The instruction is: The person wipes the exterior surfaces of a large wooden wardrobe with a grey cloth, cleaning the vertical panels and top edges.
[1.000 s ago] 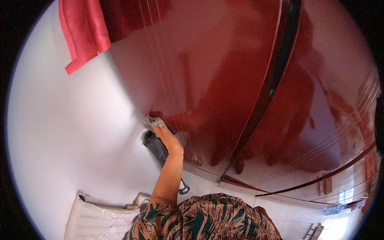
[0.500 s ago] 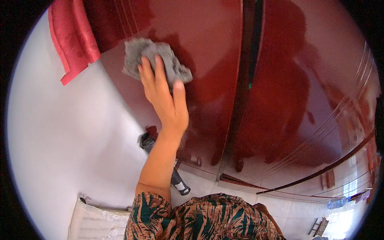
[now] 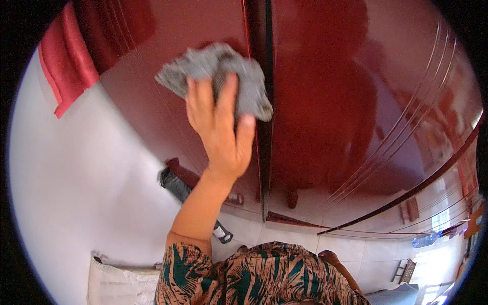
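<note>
- Head view: the left hand [image 3: 221, 140] lies flat, fingers extended and spread, on a crumpled grey cloth [image 3: 211, 58].
- The cloth rests against a glossy red door [image 3: 188, 25], its corner reaching the dark strip [image 3: 265, 152] along the door's right edge.
- What seems the right hand [image 3: 329, 256] is beside the patterned shirt [image 3: 284, 269], too small to tell its state.
- Red fabric [image 3: 71, 58] hangs at the door's left edge.

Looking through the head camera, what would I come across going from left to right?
Red fabric, pale fabric-covered piece lower down, grey cloth under the left hand, small dark-framed item, bluish clear bottle.
</note>
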{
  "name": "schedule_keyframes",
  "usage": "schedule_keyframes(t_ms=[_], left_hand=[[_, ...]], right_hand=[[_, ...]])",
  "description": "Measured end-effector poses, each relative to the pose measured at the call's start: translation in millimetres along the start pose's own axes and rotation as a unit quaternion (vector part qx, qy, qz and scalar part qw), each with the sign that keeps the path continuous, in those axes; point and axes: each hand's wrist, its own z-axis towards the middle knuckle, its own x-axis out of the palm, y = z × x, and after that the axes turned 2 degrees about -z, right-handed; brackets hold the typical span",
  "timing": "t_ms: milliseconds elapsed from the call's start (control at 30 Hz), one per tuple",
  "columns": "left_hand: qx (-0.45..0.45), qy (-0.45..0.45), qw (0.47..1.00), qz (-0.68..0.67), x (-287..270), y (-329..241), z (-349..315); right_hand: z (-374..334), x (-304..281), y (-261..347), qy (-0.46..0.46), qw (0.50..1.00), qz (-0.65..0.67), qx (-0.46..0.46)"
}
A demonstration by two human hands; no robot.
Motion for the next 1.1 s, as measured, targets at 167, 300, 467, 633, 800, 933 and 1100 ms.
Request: schedule_keyframes(t_ms=[167,300,467,633,800,933,1100], left_hand=[[-0.018,-0.013,1.000,0.008,16,-3,-33],[-0.068,0.059,0.995,0.038,6,-15,-136],[-0.117,0.109,0.987,0.020,15,-20,-188],[-0.110,0.088,0.989,0.034,20,-20,-188],[-0.121,0.100,0.987,0.027,17,-20,-188],[-0.134,0.102,0.985,0.039,11,-12,-193],[-0.313,0.070,0.910,-0.264,33,-22,-205]], right_hand=[[-12,7,4,0.124,0.961,0.142,0.200],[-14,-6,10,0.225,0.956,0.055,0.178],[-25,-14,3,0.210,0.957,-0.009,0.199],[13,-76,49,0.017,0.991,0.100,0.092],[72,-308,248,-0.280,0.926,0.196,-0.160],[131,-431,363,-0.542,0.749,-0.119,-0.363],[276,-376,398,-0.397,0.805,-0.174,-0.405]])
